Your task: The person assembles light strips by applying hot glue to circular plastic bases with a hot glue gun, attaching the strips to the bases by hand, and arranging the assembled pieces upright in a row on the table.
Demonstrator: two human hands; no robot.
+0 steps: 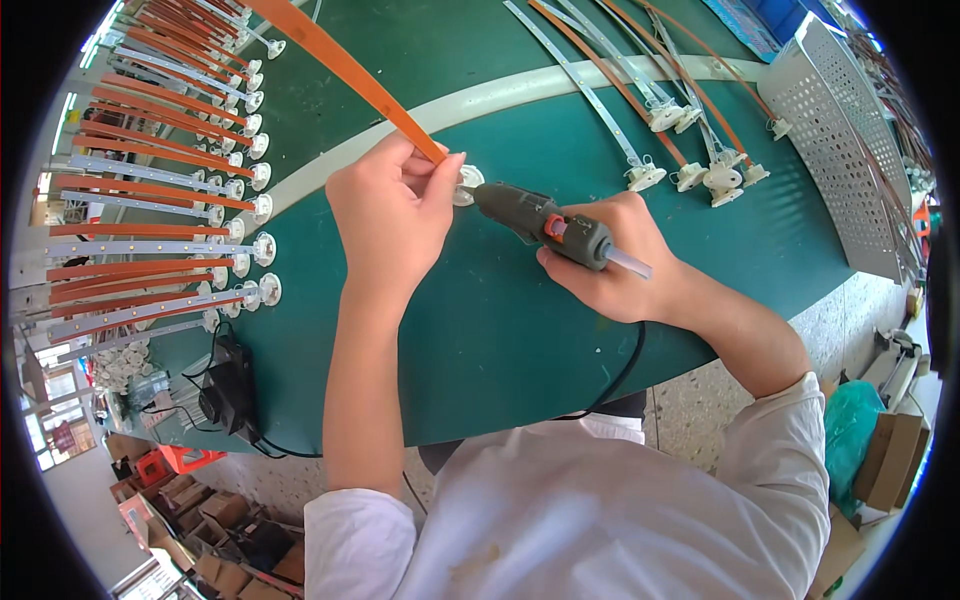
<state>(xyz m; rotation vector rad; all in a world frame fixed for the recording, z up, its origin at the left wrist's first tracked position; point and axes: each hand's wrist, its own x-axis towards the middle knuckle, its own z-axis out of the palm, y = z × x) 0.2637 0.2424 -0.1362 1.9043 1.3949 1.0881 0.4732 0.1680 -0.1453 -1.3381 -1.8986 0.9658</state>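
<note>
My left hand point(395, 205) pinches an orange strip point(350, 72) near its lower end, and the strip runs up and left out of the picture. At that end is a small white round cap point(467, 187), partly covered by my fingers. My right hand point(625, 255) is wrapped round a dark grey glue gun point(540, 222). The gun's nozzle points left and meets or nearly meets the cap; I cannot tell whether they touch. A translucent glue stick point(630, 263) sticks out of its back end, and a black cord point(632, 365) hangs below my right hand.
Along the left side of the green table point(480, 330) lie many orange and silver strips point(150, 250) with white round ends. Several more strips point(600, 100) lie at the far right. A white perforated basket point(840, 150) stands beside them. A black power adapter point(230, 385) sits at the near left edge.
</note>
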